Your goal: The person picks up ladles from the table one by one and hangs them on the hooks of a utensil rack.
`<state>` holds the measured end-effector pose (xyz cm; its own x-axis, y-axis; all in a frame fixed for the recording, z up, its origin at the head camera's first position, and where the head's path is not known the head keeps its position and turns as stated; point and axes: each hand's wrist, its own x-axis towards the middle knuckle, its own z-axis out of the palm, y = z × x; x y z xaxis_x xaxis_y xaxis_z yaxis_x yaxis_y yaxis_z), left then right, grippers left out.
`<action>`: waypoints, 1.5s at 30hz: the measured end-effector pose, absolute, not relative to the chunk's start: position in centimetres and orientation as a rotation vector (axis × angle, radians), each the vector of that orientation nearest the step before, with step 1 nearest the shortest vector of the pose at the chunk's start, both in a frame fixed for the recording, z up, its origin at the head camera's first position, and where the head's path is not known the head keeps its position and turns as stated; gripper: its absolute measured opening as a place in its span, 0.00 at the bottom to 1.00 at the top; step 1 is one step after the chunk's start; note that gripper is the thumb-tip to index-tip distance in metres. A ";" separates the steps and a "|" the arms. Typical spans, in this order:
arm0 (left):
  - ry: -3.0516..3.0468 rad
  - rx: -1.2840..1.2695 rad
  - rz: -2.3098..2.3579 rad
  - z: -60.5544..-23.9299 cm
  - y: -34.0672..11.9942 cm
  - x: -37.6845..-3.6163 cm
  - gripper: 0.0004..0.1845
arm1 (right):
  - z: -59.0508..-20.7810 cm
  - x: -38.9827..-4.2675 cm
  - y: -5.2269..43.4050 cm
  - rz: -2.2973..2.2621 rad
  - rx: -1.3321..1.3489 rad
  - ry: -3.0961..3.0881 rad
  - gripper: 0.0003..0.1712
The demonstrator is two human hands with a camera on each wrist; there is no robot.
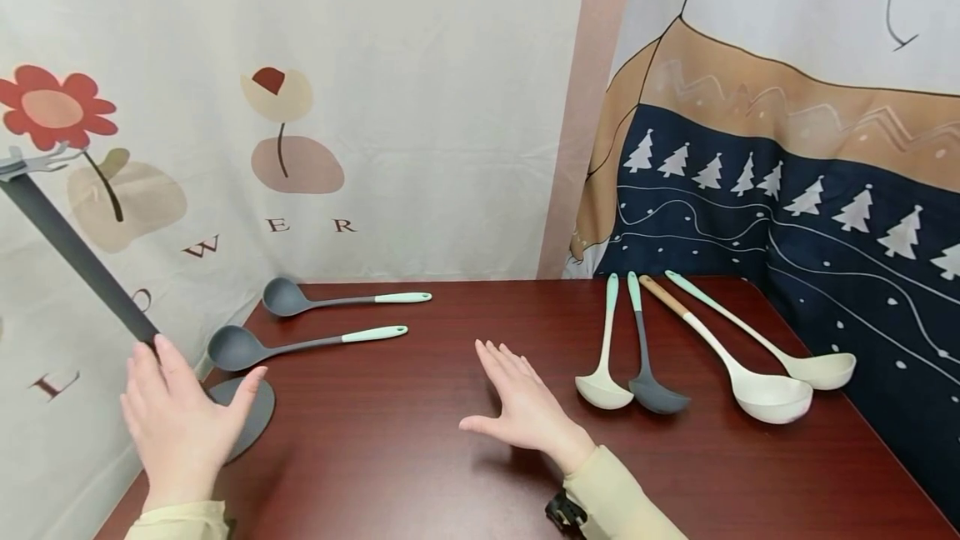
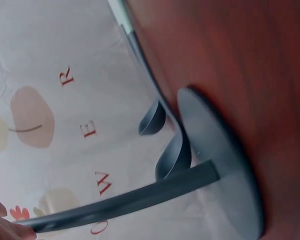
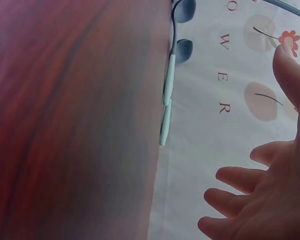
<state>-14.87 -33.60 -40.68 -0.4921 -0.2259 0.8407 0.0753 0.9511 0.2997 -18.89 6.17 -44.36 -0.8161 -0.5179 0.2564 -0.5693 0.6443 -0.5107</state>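
My left hand (image 1: 183, 419) is at the dark grey pole of a utensil stand (image 1: 82, 261), fingers straight and thumb spread. Whether it touches the pole I cannot tell. The stand has a round base (image 2: 217, 160) on the table and light grey hooks (image 1: 41, 161) at its top. Two dark grey ladles with mint handles, a rear one (image 1: 285, 297) and a front one (image 1: 240, 348), lie beside the base. Over the middle of the table hovers my right hand (image 1: 528, 407), holding nothing, its fingers extended and thumb apart (image 3: 270, 190).
On the right of the brown table (image 1: 390, 448) lie a white ladle (image 1: 604, 390), a dark grey ladle (image 1: 656, 390), a large white ladle with a wooden-coloured handle (image 1: 768, 394) and another white ladle with a mint handle (image 1: 821, 369). Printed curtains (image 1: 450, 107) hang behind.
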 end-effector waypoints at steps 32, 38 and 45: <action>-2.038 0.582 -0.794 -32.1 -37.5 -17.3 0.20 | -43.4 -19.6 2.9 0.897 0.968 -2.822 0.58; -2.085 0.686 -0.792 -31.1 -38.5 -17.6 0.23 | -43.1 -19.9 2.1 0.877 0.988 -2.833 0.59; -2.183 0.647 -0.741 -30.1 -39.6 -17.6 0.22 | -43.0 -20.1 1.3 0.861 1.010 -2.850 0.58</action>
